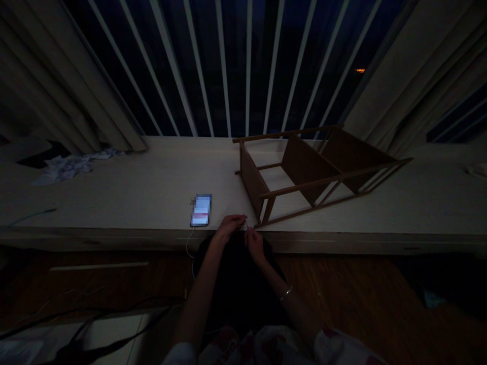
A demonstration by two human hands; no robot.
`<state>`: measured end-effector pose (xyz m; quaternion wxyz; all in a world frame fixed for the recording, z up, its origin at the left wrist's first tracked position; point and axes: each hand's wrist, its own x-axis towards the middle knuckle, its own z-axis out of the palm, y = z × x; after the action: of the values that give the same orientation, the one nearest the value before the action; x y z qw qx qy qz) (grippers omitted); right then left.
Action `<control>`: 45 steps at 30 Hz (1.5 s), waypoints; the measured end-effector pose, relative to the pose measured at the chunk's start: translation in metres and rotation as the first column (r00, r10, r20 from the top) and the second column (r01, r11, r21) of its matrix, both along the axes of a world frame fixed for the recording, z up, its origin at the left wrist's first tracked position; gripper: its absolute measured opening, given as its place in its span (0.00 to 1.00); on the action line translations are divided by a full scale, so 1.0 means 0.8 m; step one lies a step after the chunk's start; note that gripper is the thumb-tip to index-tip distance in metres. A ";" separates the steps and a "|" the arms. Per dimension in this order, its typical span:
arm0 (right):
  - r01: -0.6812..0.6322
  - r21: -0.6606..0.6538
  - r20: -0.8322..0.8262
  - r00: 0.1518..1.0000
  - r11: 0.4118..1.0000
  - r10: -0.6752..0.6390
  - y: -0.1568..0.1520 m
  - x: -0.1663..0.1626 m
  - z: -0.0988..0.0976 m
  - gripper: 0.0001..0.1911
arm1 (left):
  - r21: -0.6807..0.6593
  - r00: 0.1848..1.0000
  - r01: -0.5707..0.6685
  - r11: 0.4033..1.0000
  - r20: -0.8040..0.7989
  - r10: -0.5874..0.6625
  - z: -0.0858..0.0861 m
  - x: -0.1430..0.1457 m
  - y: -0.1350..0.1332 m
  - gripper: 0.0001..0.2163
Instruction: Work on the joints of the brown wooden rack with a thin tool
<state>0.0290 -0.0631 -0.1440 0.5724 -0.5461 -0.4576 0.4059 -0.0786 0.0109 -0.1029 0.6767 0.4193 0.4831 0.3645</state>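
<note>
Dim shot, clock read from the hands. Thin stick-like piece (246, 221) sat between both hands, near the ledge's (171, 177) front edge. Left hand (229, 226) pinched narrowly around its upper end, right hand (254, 243) likewise at the lower; exact finger contact too dark to tell.

Risks: the piece could slip, since the pinch looked small and the light poor; a drop there could land in the dark lap (238, 289) or on the wood floor (327, 289) and be hard to find. Brown rack (309, 170) lay on its side at 2 o'clock, near corner just beside the right hand; a knock could shift it. Lit phone (201, 210) lay near 10 o'clock, its white cable (186, 245) hanging over the edge by the left forearm (207, 274); a snag could drag the phone off.

Containers: no bowl or tray made out. Rack was shelf-like, ledge visible through its frame. Pale flat-topped thing (114, 332) at 8 o'clock, beside dark straps (148, 324), might have been a box; contents not visible.
</note>
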 end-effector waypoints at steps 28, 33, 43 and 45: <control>-0.045 -0.007 0.028 0.999 0.999 0.045 -0.001 0.002 0.002 0.23 | 0.026 0.993 0.017 1.000 -0.116 -0.014 0.004 0.000 0.000 0.18; -0.060 -0.043 -0.031 0.998 0.997 0.058 -0.001 0.005 0.004 0.24 | 0.018 0.996 0.015 1.000 -0.091 -0.014 0.004 0.001 0.000 0.19; -0.106 -0.065 -0.071 0.992 0.992 0.101 0.000 0.009 0.005 0.25 | 0.042 0.997 0.074 0.996 -0.013 -0.073 -0.002 -0.002 0.000 0.19; -0.103 -0.062 -0.069 0.993 0.993 0.099 0.001 0.009 0.001 0.25 | 0.040 0.997 0.076 0.996 -0.003 -0.076 -0.003 -0.002 0.000 0.19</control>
<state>0.0358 -0.0624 -0.1429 0.5476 -0.5272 -0.4520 0.4668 -0.0802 0.0110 -0.1051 0.6811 0.4514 0.4598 0.3477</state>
